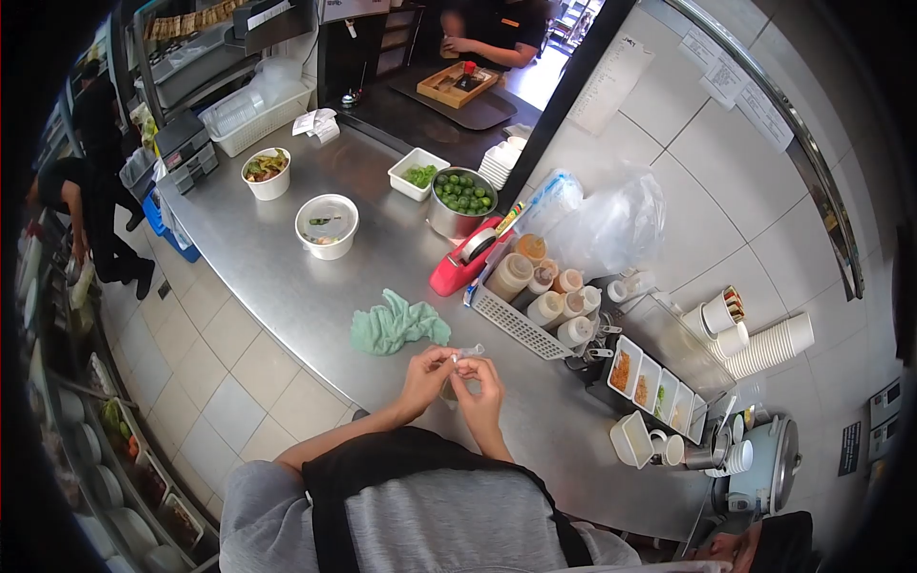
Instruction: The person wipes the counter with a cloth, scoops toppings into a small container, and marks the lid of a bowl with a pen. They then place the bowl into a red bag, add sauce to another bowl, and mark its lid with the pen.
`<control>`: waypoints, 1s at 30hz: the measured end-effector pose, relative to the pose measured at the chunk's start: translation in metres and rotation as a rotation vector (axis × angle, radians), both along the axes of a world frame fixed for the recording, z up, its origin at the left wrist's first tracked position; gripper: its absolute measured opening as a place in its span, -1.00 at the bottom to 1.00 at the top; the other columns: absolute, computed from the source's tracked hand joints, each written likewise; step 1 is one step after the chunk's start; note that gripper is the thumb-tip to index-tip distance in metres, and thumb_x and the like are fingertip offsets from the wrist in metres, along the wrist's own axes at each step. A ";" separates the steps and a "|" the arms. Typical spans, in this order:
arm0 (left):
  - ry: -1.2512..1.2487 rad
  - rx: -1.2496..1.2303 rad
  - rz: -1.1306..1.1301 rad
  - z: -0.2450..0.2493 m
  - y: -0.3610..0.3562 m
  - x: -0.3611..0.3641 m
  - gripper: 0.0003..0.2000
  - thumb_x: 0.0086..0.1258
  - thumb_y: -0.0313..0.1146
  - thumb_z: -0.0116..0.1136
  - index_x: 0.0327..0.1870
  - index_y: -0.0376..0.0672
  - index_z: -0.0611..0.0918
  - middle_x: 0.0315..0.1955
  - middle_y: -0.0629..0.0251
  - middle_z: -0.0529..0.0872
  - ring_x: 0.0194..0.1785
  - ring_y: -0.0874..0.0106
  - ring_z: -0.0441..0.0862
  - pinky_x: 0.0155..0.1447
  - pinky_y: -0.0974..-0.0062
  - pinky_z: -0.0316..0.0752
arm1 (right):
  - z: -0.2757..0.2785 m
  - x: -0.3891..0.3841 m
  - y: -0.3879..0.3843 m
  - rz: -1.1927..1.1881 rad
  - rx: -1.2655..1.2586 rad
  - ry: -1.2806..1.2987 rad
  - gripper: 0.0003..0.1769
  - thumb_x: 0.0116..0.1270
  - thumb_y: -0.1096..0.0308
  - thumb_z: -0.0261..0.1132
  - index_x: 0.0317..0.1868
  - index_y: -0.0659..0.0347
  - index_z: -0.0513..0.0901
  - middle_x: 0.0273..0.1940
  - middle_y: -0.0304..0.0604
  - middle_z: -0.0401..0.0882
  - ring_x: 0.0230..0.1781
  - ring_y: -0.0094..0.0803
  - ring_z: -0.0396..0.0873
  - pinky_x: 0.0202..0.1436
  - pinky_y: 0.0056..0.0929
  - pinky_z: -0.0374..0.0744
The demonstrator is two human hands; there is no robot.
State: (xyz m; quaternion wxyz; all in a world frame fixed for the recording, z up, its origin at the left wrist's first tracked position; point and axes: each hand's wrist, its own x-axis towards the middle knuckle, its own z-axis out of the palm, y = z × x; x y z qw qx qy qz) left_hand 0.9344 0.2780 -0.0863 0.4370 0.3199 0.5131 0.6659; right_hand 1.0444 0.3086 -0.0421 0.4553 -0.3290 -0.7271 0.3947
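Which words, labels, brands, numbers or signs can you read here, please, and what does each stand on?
No text here is clear enough to quote.
Long paper on the tiled wall: writing too small.
Printed sheets near the metal rail: too small.
Paper slips on the counter: too small or blurred.
Dark sign at far right: pale marks, unreadable.
Orange patch on a co-worker's dark top: blurred.

Sm. clear plastic bag; top bunched; over steel ctr.
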 end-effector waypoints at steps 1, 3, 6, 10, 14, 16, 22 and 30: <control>-0.078 -0.003 -0.005 0.003 0.000 0.001 -0.83 0.24 -0.40 0.18 -0.19 -0.23 0.67 -0.23 0.29 0.54 -0.16 0.47 0.46 -0.07 0.55 0.35 | 0.002 -0.001 0.000 -0.042 0.044 -0.056 -0.81 0.08 0.62 0.31 -0.25 0.30 0.58 -0.34 -0.23 0.54 -0.32 -0.50 0.53 -0.24 -0.59 0.50; -0.025 -0.028 0.029 0.002 0.002 0.003 -0.84 0.22 -0.42 0.19 -0.21 -0.24 0.68 -0.20 0.29 0.49 -0.11 0.46 0.43 -0.05 0.55 0.34 | -0.002 -0.002 0.001 -0.081 0.076 -0.034 -0.78 0.05 0.63 0.31 -0.25 0.29 0.53 -0.31 -0.21 0.53 -0.33 -0.51 0.52 -0.26 -0.61 0.48; -0.011 -0.066 0.039 -0.001 0.002 0.004 -0.85 0.19 -0.41 0.22 -0.25 -0.22 0.70 -0.22 0.30 0.42 -0.09 0.47 0.36 -0.04 0.56 0.31 | -0.020 -0.002 0.005 -0.121 0.079 0.026 -0.73 0.03 0.63 0.29 -0.26 0.28 0.43 -0.35 -0.20 0.49 -0.42 -0.49 0.46 -0.35 -0.57 0.44; 0.182 -0.051 0.052 -0.009 0.001 0.004 -0.86 0.13 -0.39 0.28 -0.30 -0.17 0.71 -0.29 0.34 0.32 -0.15 0.47 0.31 -0.07 0.57 0.29 | -0.018 -0.008 0.003 -0.121 -0.158 0.135 -0.65 0.02 0.62 0.25 -0.23 0.24 0.27 -0.41 -0.22 0.42 -0.47 -0.55 0.37 -0.38 -0.60 0.38; 0.236 -0.027 0.114 -0.011 0.001 0.007 -0.86 0.10 -0.35 0.29 -0.32 -0.14 0.70 -0.30 0.35 0.28 -0.17 0.46 0.29 -0.06 0.58 0.25 | -0.029 -0.004 0.007 -0.061 -0.176 0.187 -0.58 0.02 0.68 0.21 -0.18 0.20 0.21 -0.39 -0.24 0.38 -0.40 -0.60 0.37 -0.28 -0.65 0.41; 0.173 -0.045 0.096 0.000 -0.006 0.005 -0.86 0.11 -0.33 0.28 -0.34 -0.14 0.69 -0.29 0.34 0.28 -0.16 0.46 0.29 -0.05 0.58 0.24 | -0.033 -0.006 0.008 -0.034 -0.158 0.205 -0.57 0.01 0.70 0.19 -0.18 0.19 0.20 -0.38 -0.25 0.37 -0.38 -0.60 0.38 -0.25 -0.65 0.41; -0.148 -0.127 -0.210 -0.001 -0.004 -0.005 -0.84 0.21 -0.29 0.15 -0.32 -0.18 0.66 -0.29 0.36 0.31 -0.13 0.49 0.30 -0.05 0.58 0.23 | -0.030 -0.003 0.008 0.063 -0.292 0.346 -0.55 0.00 0.73 0.19 -0.15 0.19 0.21 -0.39 -0.26 0.35 -0.37 -0.58 0.38 -0.21 -0.64 0.41; -0.022 -0.121 -0.210 -0.004 -0.007 -0.009 -0.81 0.27 -0.28 0.17 -0.25 -0.21 0.68 -0.26 0.36 0.41 -0.15 0.55 0.37 -0.08 0.59 0.30 | -0.044 0.004 0.014 0.056 -0.327 0.304 -0.60 0.02 0.72 0.23 -0.17 0.23 0.28 -0.36 -0.21 0.46 -0.32 -0.58 0.47 -0.23 -0.65 0.46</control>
